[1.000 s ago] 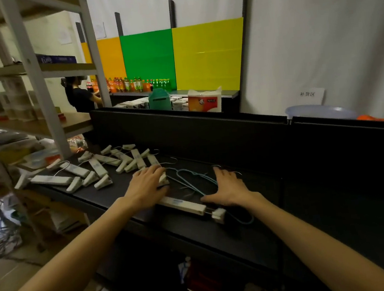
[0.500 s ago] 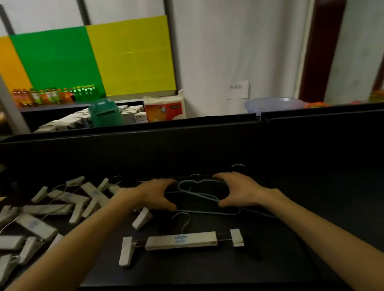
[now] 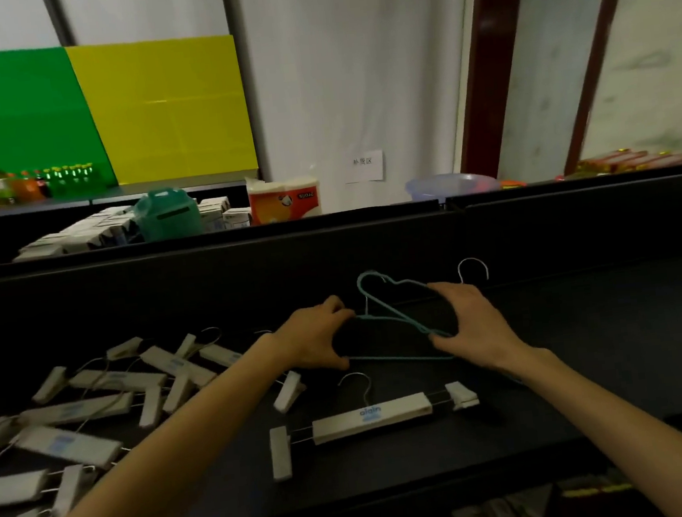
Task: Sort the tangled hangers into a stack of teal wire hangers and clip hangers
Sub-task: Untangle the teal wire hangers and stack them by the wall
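Note:
Teal wire hangers [image 3: 396,315] lie tilted on the black shelf [image 3: 594,358], hook end raised toward the back wall. My left hand [image 3: 318,338] grips their left end with curled fingers. My right hand [image 3: 466,323] grips their right end. Just in front of my hands lies a single white clip hanger [image 3: 370,417] with a blue logo, flat, touched by neither hand. A heap of several white clip hangers [image 3: 94,410] spreads over the left part of the shelf.
A loose silver hook [image 3: 473,269] pokes up behind my right hand. The shelf's black back wall [image 3: 207,280] rises right behind the hangers. Beyond it stand a green container [image 3: 166,213], an orange pack [image 3: 285,201] and a blue basin [image 3: 449,186].
The view has swung right and closer. My hands left the clip hanger, which now lies in front, and closed on the two ends of the teal hangers, whose hook end is lifted.

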